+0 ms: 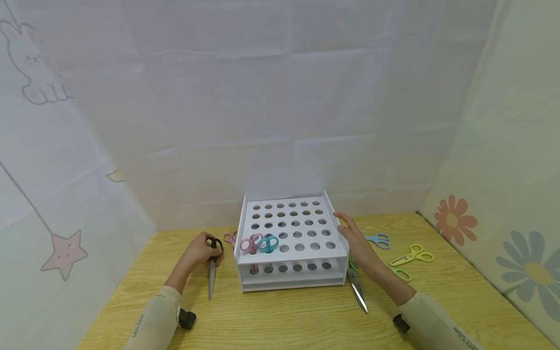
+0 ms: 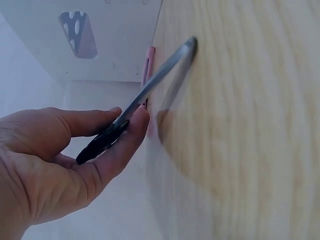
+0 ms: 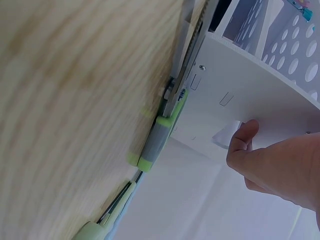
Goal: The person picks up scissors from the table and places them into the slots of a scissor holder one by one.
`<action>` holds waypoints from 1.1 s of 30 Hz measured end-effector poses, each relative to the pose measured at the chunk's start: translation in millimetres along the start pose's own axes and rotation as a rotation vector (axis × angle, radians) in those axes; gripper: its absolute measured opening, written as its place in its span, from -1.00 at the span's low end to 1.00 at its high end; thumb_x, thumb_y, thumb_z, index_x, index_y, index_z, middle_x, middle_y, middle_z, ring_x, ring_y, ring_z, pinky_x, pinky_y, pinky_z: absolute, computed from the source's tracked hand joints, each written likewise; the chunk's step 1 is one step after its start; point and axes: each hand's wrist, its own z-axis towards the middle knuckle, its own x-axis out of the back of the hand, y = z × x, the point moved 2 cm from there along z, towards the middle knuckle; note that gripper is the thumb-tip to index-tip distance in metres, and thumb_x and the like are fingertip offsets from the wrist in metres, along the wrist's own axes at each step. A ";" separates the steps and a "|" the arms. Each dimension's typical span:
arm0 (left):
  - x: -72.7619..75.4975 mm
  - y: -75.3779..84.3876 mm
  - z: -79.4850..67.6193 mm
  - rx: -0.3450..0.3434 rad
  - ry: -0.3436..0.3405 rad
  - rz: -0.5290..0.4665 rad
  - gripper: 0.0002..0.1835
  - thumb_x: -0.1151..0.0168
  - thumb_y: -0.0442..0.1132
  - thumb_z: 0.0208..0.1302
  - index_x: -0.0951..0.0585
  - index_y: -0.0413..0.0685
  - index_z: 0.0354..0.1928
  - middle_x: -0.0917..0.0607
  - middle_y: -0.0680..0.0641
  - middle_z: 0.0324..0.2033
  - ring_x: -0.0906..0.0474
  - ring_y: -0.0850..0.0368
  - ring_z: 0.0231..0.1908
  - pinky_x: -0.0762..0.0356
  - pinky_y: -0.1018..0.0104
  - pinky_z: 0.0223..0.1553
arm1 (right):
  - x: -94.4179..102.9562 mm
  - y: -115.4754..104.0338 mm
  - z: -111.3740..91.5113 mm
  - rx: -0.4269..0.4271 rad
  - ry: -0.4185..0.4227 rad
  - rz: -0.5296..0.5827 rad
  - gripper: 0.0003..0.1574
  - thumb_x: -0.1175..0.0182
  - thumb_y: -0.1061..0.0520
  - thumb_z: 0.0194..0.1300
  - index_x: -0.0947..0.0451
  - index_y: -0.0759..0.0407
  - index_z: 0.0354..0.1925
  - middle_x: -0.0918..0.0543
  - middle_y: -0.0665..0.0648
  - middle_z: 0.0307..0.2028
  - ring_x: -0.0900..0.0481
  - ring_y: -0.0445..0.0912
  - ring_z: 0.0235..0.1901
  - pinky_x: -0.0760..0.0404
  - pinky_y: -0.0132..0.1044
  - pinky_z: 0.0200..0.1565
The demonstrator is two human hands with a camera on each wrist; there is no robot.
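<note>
My left hand (image 1: pixel 199 251) pinches black-handled scissors (image 2: pixel 159 76) at the handle, between thumb and fingers. In the left wrist view their blade slants away, its tip close over the wooden table. To the right stands a white two-tier rack (image 1: pixel 302 256) with rows of round holes. Pink scissors (image 1: pixel 251 250) and teal scissors (image 1: pixel 268 246) sit handle-up in its front-left holes. My right hand (image 1: pixel 360 248) rests against the rack's right side wall, with fingertips at the handle cutout in the right wrist view. Large scissors with green-and-grey handles (image 3: pixel 155 142) lie beside that wall.
Pink scissors (image 1: pixel 230 238) lie at the rack's left side. On the right of the wooden table (image 1: pixel 280 321) are blue-handled scissors (image 1: pixel 382 241), yellow scissors (image 1: pixel 404 259) and a light green handle (image 1: pixel 402 275) partly behind my forearm. Cloth backdrops enclose the back and sides.
</note>
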 end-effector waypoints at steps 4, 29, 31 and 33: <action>0.7 7.0 -1.9 0.002 -0.025 -0.128 -0.47 -0.18 -0.54 0.37 -0.23 -0.47 0.30 -0.61 -0.45 -0.23 -0.67 -0.26 -0.36 -0.67 0.09 -0.38 | 0.5 1.5 0.6 -0.002 0.005 -0.010 -0.36 0.24 -0.16 0.67 -0.01 -0.11 0.58 -0.29 0.32 0.39 -0.45 0.21 0.18 -0.52 -0.08 0.04; 11.7 79.1 -29.5 -0.169 -0.053 -0.238 -0.54 -0.12 -0.52 0.46 -0.33 -0.30 0.34 -0.53 -0.44 -0.10 -0.70 -0.09 -0.33 -0.70 0.05 -0.24 | 0.9 2.7 1.3 -0.012 0.006 -0.017 -0.36 0.25 -0.19 0.66 -0.02 -0.15 0.57 -0.30 0.29 0.39 -0.43 0.21 0.21 -0.48 -0.07 0.09; 12.0 87.6 -33.6 -0.181 -0.058 -0.245 -0.54 -0.12 -0.51 0.46 -0.33 -0.29 0.34 -0.52 -0.45 -0.09 -0.70 -0.10 -0.29 -0.69 0.01 -0.18 | 1.5 2.9 2.1 -0.007 0.004 -0.018 -0.36 0.25 -0.18 0.67 0.00 -0.13 0.58 -0.31 0.31 0.38 -0.45 0.21 0.19 -0.50 -0.08 0.07; 11.4 95.8 -37.7 -0.190 -0.061 -0.248 -0.55 -0.15 -0.48 0.46 -0.35 -0.25 0.33 -0.53 -0.43 -0.09 -0.71 -0.10 -0.27 -0.68 -0.01 -0.14 | 1.6 3.1 2.3 -0.006 0.008 -0.012 -0.36 0.25 -0.17 0.67 -0.01 -0.12 0.58 -0.33 0.32 0.37 -0.48 0.20 0.17 -0.53 -0.08 0.04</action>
